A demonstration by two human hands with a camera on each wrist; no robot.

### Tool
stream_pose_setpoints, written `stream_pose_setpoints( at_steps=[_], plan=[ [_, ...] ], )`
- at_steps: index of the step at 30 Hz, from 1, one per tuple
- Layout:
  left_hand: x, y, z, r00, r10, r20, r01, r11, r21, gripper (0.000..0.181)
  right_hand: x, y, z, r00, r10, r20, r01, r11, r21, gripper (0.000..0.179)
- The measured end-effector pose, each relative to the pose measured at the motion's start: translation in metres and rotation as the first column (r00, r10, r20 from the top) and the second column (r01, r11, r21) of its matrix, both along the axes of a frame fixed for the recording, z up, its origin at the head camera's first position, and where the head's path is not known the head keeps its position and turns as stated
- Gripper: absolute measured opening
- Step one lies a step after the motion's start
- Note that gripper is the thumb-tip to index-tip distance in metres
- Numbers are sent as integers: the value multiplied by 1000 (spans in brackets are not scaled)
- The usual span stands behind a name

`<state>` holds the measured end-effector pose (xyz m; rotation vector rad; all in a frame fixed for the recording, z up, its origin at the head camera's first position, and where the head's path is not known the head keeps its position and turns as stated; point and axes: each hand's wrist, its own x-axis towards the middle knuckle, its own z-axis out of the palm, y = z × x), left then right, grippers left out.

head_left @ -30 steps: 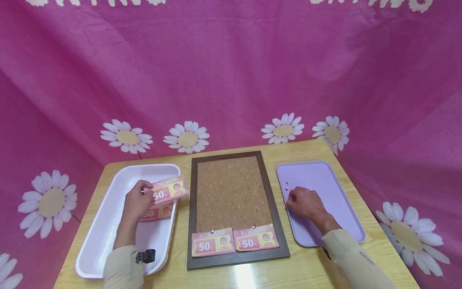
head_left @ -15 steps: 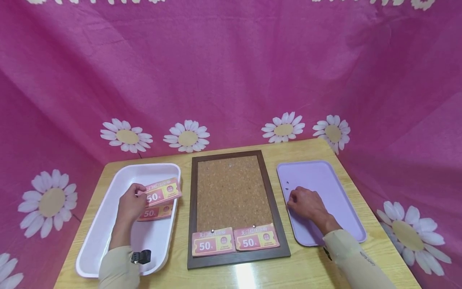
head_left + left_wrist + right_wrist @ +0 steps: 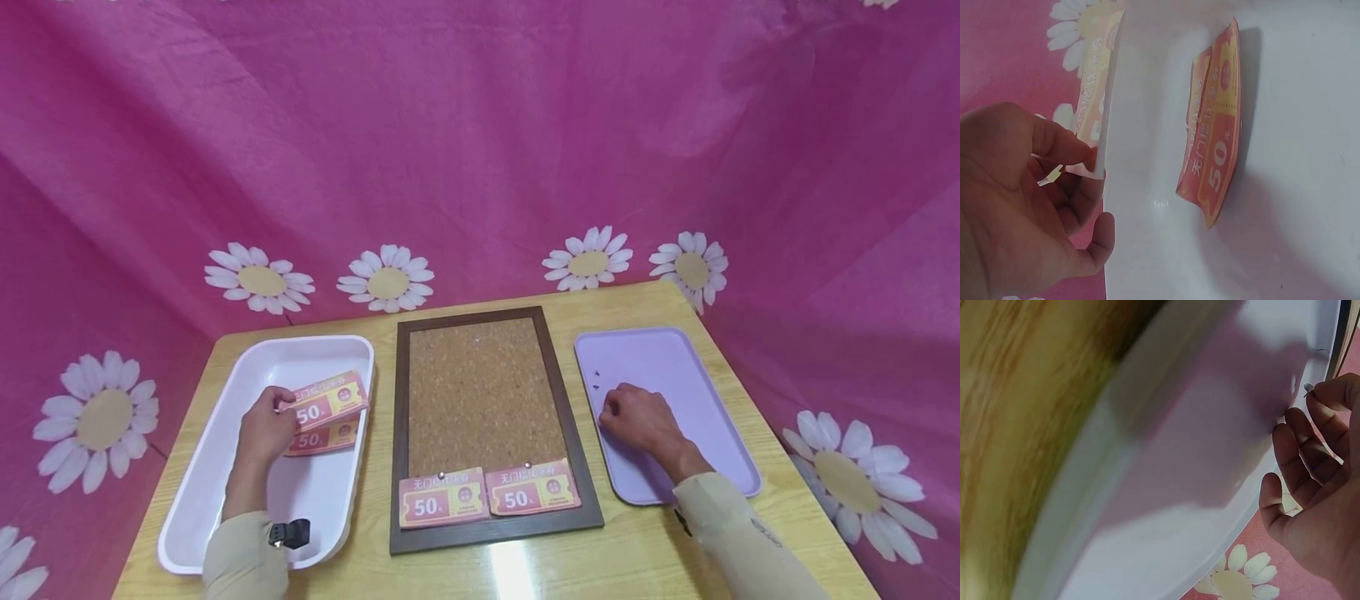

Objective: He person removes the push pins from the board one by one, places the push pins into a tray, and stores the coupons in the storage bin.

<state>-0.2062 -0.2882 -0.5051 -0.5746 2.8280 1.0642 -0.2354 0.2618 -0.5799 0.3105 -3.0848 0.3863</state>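
My left hand pinches a pink and yellow paper coupon marked 50, held over the right side of a white tub. Below it, in the tub, lie more coupons, partly overlapping. At the left edge of a purple tray, my right hand pinches a small metallic thumbtack between thumb and forefinger. Near its fingers lie two tiny dark tacks. Between tub and tray is a framed cork board. Along its lower edge two coupons hang side by side, each under a tack.
Everything stands on a light wooden table. A magenta cloth with white daisies rises behind the table and at both sides. The tub has raised walls; the tray has a low rim.
My left hand has moved left and slightly down with its coupon, from near the board's frame back over the tub. My right hand has hardly moved. The head view has tilted slightly.
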Motion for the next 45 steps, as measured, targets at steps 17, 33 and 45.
stream_pose_setpoints(
  at_steps=[17,33,45],
  plan=[
    [1,-8,-11,996,-31,81,34,999,-35,37,2,1,-2,1000,10,-17,-10,1000,-27,9],
    [3,-17,-22,980,-56,191,66,997,-44,39,-1,2,0,999,22,24,-21,999,-35,8],
    [5,-19,-19,978,-130,164,150,982,-113,26,-1,4,-1,998,13,54,-11,999,-45,14]
  ],
)
